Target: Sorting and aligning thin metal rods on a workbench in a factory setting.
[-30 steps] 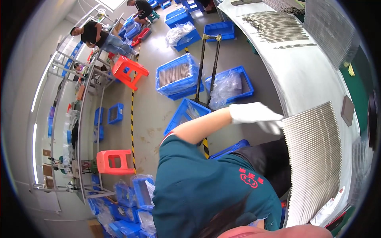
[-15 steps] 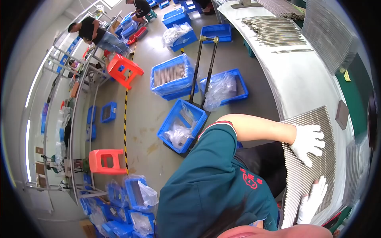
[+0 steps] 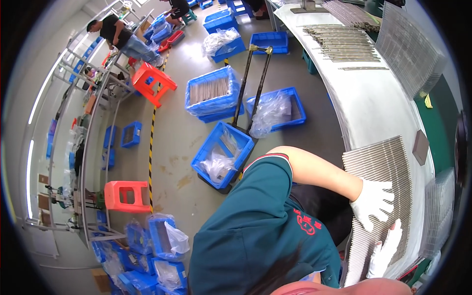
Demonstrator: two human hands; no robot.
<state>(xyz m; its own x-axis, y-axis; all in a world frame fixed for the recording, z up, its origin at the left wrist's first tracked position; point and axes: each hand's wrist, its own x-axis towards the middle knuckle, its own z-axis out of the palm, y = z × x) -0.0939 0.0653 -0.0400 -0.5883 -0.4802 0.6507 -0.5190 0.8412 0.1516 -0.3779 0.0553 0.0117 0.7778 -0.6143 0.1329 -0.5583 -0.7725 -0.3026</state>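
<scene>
A wide layer of thin metal rods (image 3: 381, 162) lies side by side on the white worktop. My left hand (image 3: 372, 202), in a white glove, rests palm down on the rods with its fingers spread. Farther down the same layer, my right hand (image 3: 385, 254) lies over the rods with its fingers stretched out. Its glove is white too, with bare skin showing at the thumb and a fingertip. Neither hand grips anything. A dark grey block (image 3: 420, 147) sits on the worktop beyond the rods.
More rods (image 3: 341, 43) lie along the white worktop (image 3: 366, 105). Clear ribbed trays (image 3: 405, 51) stand along its far side. Beside me on the floor are a hand cart (image 3: 253, 93), blue crates (image 3: 223, 155) with plastic bags, and red stools (image 3: 127, 196). Other people are in the background.
My left hand has slid across the rods toward my right hand, fingers still spread. My right hand stays on the layer. The whole view has shifted slightly.
</scene>
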